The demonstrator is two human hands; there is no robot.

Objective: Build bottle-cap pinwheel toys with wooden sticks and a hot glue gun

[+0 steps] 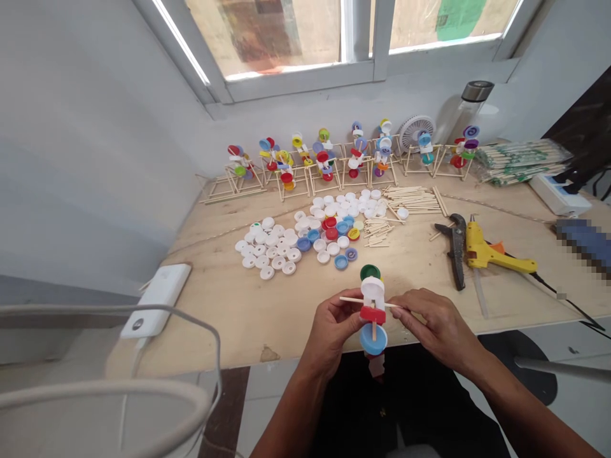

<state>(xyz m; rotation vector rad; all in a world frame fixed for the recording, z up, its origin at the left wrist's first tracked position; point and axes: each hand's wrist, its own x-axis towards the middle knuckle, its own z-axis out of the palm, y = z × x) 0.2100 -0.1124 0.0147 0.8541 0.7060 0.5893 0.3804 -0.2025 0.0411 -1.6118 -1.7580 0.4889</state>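
Note:
Over the table's front edge I hold a small wheel of bottle caps [372, 313], with green, white, red and light blue caps on wooden sticks. A thin stick [352, 299] passes crosswise through it and pokes out on both sides. My left hand [337, 327] is closed on the wheel's left side, thumb by the red cap. On the right, my right hand [427, 318] pinches the other end of the stick between thumb and fingers. Loose white caps [272, 245] and a few coloured caps [331, 233] lie beyond my hands.
A yellow glue gun [496, 251] and a black-handled cutter [456, 251] lie to the right. Wooden sticks [413, 200] are piled behind. Finished cap wheels on stick frames [329, 172] line the wall. A white power strip [157, 299] sits left; a cable [214, 337] loops in front.

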